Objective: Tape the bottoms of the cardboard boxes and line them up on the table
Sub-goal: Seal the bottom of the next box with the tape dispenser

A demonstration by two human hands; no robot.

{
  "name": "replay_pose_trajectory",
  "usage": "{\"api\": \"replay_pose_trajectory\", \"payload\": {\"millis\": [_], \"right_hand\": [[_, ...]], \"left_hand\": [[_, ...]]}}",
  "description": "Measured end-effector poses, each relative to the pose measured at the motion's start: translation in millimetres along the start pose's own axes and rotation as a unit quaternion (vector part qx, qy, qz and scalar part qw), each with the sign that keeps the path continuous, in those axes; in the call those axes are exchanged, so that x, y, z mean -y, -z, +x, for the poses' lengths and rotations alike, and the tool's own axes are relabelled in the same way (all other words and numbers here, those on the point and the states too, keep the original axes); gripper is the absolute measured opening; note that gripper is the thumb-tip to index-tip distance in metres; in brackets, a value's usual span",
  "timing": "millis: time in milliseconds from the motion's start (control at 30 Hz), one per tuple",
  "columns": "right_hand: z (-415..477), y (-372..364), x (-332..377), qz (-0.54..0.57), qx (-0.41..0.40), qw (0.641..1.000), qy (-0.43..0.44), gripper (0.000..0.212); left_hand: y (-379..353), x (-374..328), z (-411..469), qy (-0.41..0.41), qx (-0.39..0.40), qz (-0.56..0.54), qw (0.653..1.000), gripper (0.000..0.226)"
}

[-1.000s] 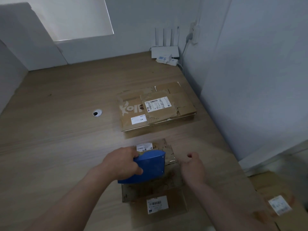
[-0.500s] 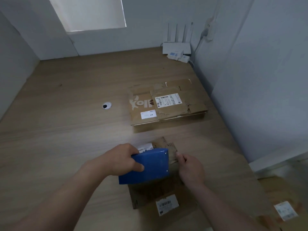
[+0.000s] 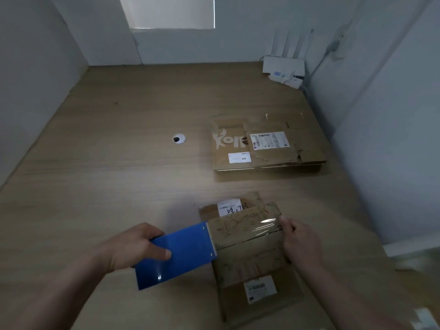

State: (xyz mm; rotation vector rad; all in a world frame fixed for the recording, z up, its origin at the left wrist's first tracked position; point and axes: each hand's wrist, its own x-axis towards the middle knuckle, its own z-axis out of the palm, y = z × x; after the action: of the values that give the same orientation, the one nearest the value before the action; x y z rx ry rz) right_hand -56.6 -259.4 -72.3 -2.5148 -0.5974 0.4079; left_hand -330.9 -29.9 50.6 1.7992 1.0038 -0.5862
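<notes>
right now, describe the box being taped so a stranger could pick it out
On the wooden table, two flattened cardboard boxes lie toward the right. It is the nearer box, just in front of the person. Unlike the far box, it has shiny clear tape stretched over it from a blue dispenser.

Large white letters (image 3: 228,140) are printed on the flattened far cardboard box (image 3: 307,156) at centre right of the frame; they are seen upside down and only "ll" can be made out. A barcoded shipping label (image 3: 270,140) and a small white sticker (image 3: 239,157) beside it are too small to be read. On the near cardboard box (image 3: 250,256), dark handwriting on a white label (image 3: 229,207) and a barcode label (image 3: 260,288) are illegible.
</notes>
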Motion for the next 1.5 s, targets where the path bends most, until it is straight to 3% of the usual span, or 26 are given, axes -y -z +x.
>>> {"api": "replay_pose_trajectory", "payload": {"millis": [400, 600, 1167, 1400, 1500], "right_hand": [[4, -4, -3, -0.024, 0.003, 1.000, 0.002, 0.047], [3, -3, 0, -0.016, -0.008, 1.000, 0.015, 0.043], [3, 1, 1, 0.063, 0.022, 0.998, 0.000, 0.035], [-11, 9, -3, 0.115, 0.044, 0.990, -0.065, 0.042], [-19, 13, -10, 0.062, 0.027, 0.997, -0.046, 0.045]], "left_hand": [[3, 49, -3, 0.024, -0.024, -0.002, 0.999, 0.033], [-14, 42, 15, 0.036, -0.038, 0.029, 0.998, 0.012], [-66, -21, 41, 0.140, -0.110, 0.193, 0.965, 0.027], [-56, -15, 31, 0.167, -0.183, 0.154, 0.957, 0.025], [-48, -7, 26, 0.176, -0.240, 0.122, 0.947, 0.028]]}}
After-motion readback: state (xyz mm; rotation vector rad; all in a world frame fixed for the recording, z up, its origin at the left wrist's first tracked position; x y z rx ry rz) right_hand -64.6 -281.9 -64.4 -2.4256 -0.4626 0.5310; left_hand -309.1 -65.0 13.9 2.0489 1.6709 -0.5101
